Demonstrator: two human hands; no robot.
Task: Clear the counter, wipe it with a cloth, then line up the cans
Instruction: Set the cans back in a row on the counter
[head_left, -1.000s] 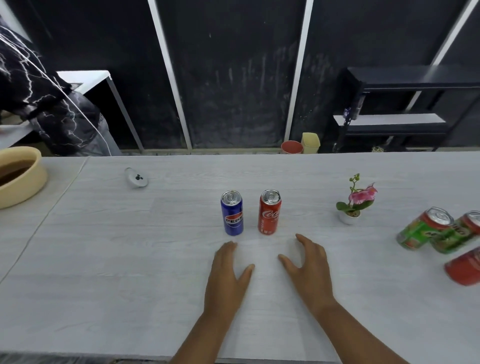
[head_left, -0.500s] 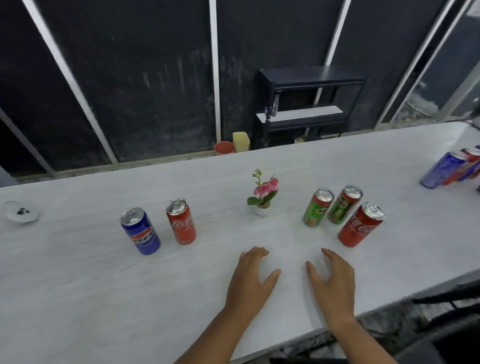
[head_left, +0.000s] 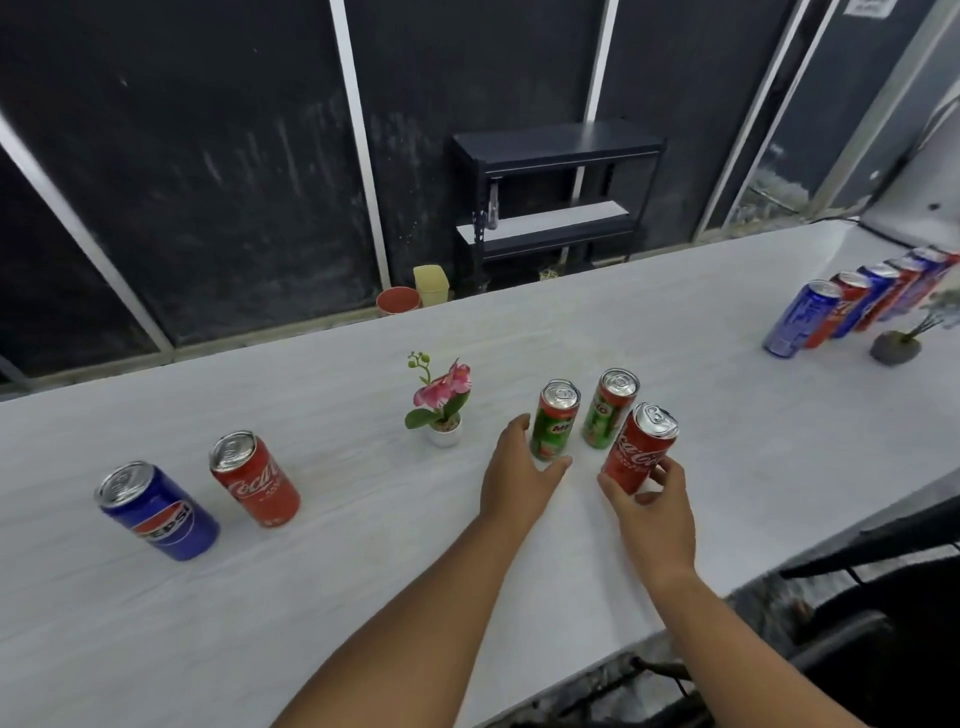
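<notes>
Both hands are out over the pale worktop (head_left: 675, 332). The left hand (head_left: 517, 475) is open, its fingers and thumb curved about the foot of a green Milo can (head_left: 555, 420), touching it but not closed round it. The right hand (head_left: 652, 506) grips the base of a red Coca-Cola can (head_left: 640, 448). A second green can (head_left: 609, 408) stands just beyond, between the two. Left of them sits a small potted pink flower (head_left: 441, 402), and farther left another red cola can (head_left: 255, 478) beside a blue Pepsi can (head_left: 157, 510). Far to the right a row of blue and red cans (head_left: 862, 301) stands close-packed, near a small grey pot (head_left: 894, 348).
</notes>
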